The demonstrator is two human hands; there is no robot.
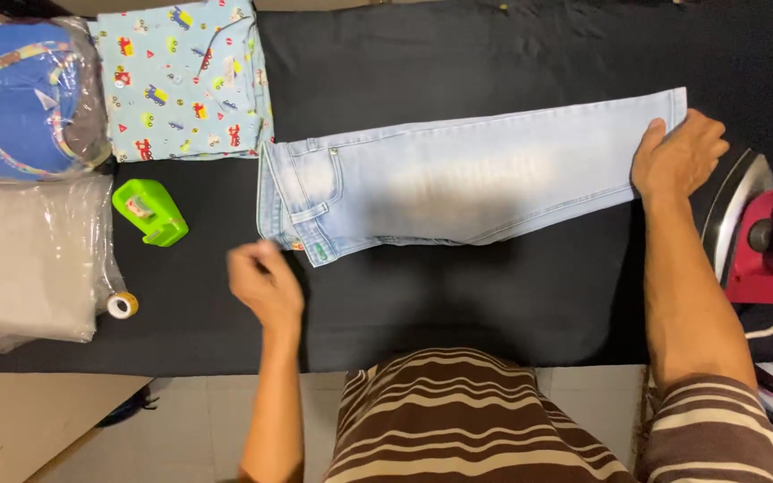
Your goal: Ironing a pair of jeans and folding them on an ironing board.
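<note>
Soft, floppy jeans (467,183) mid-counter: right hand (678,156) pins the hem flat, left hand (264,284) hovers loosely curled, empty, near the waistband, the firmest grab.

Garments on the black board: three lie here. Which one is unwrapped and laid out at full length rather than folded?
The light-blue jeans stretch across the black board; the printed shirt is folded, the blue garment bagged in plastic.
</note>
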